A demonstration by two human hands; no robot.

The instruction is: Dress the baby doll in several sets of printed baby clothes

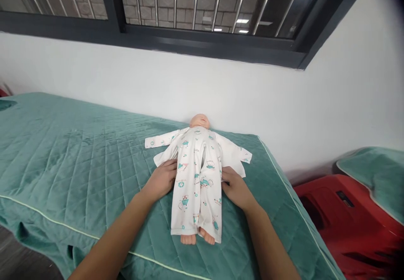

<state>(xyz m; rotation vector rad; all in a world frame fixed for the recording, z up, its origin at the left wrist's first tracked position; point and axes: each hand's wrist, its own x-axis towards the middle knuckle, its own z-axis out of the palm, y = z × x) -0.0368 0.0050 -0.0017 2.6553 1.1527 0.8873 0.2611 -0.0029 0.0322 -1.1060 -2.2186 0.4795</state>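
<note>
A baby doll [200,121] lies on its back with its head toward the wall and its feet [188,239] toward me. It has on white printed baby pants [186,187], whose top reaches up over the chest. Under them a white baby shirt [232,151] spreads out to both sides, its sleeves stretched outward. My left hand [162,180] is closed at the left side edge of the pants, below the shirt hem. Across from it, my right hand [236,187] closes at the right side edge, fingers curled. The fingertips of both hands are partly hidden by cloth.
A green quilted cover [94,158] with pale piping lies over the bed under the doll. Behind it stands a white wall [151,80] with a dark-framed, barred window [202,44]. Red plastic stools [347,212] stand at the right, one with green cloth [375,175] on it.
</note>
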